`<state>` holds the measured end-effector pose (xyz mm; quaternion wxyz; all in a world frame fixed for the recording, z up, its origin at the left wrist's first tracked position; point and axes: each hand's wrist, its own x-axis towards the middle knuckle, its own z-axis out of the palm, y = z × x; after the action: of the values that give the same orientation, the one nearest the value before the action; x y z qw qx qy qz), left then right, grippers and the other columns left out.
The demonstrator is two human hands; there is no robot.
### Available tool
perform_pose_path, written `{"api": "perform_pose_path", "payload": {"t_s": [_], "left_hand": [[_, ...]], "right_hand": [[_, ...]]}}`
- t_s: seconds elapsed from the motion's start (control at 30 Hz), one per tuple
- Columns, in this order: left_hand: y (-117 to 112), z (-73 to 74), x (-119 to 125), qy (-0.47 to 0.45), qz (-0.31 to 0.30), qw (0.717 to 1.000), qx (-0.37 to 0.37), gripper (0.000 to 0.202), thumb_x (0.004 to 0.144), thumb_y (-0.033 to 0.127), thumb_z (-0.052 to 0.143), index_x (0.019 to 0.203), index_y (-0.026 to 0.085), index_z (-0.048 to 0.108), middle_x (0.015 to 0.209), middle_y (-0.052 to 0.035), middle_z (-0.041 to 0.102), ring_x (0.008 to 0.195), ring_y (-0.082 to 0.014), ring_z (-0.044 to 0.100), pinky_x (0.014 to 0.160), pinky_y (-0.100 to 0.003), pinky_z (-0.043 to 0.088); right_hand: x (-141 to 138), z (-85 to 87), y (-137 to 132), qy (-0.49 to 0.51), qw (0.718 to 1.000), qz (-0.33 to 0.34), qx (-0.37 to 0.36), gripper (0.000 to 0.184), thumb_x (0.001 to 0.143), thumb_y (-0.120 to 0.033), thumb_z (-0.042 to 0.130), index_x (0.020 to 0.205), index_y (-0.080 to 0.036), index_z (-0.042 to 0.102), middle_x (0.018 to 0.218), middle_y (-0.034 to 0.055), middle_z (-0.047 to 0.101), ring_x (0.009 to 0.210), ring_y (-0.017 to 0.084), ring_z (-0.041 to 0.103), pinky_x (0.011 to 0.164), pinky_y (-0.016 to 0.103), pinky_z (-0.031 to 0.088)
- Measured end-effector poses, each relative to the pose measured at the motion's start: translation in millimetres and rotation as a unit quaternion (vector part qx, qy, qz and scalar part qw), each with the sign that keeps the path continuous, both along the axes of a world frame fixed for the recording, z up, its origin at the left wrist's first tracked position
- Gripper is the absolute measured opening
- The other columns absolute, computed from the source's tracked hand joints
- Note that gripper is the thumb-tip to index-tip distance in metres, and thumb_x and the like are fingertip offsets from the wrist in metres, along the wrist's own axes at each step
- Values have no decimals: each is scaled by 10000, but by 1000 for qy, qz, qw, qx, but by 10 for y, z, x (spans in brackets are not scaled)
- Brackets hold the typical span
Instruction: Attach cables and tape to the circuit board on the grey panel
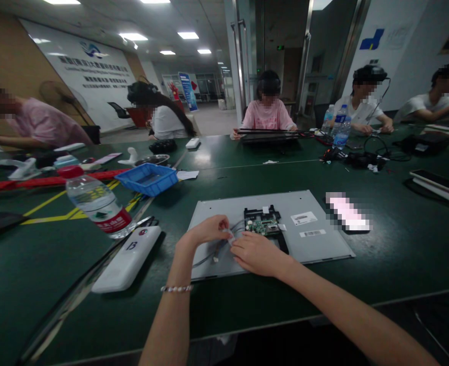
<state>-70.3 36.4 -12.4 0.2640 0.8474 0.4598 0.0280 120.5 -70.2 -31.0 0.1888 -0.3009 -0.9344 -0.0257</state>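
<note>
Over the near left part of the grey panel (316,249), the left hand (209,231) and right hand (257,252) pinch the cable (219,249) between closed fingertips, its plug seemingly not yet seated in the circuit board (261,224) just beyond them.

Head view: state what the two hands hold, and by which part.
The left hand pinches, with its fingers, a small white piece at the end of thin wires; the right hand touches that piece, its hold unclear.
</note>
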Motion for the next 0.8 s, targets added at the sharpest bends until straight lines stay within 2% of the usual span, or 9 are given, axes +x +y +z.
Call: {"api": "perform_pose_path", "payload": {"t_s": [0.37, 0.6, 0.8], "left_hand": [[52, -45, -28, -34, 10, 999, -31, 250, 644, 344, 555, 797, 149, 581, 728, -30, 597, 693, -176, 547, 629, -267, 414], [69, -81, -48, -24, -16, 1000, -9, 276, 622, 325, 583, 840, 157, 565, 763, -19, 573, 713, -167, 519, 644, -261, 401], [71, -81, -23, -25, -4, 999, -20, 261, 621, 328, 572, 821, 161, 559, 738, -10, 565, 701, -163, 518, 635, -256, 406]], "right_hand": [[-23, 39, -6, -10, 1000, -1, -6, 211, 908, -186, 422, 964, -108, 610, 918, 104, 670, 912, 192, 591, 954, 369, 375], [-14, 1, 10, 16, 1000, -17, -7, 229, 906, -241, 446, 1022, -99, 584, 1031, 123, 643, 1022, 207, 555, 972, 356, 373], [0, 28, -2, -4, 1000, -13, -13, 229, 911, -229, 430, 953, -96, 612, 967, 118, 657, 961, 196, 579, 961, 347, 374]]}}
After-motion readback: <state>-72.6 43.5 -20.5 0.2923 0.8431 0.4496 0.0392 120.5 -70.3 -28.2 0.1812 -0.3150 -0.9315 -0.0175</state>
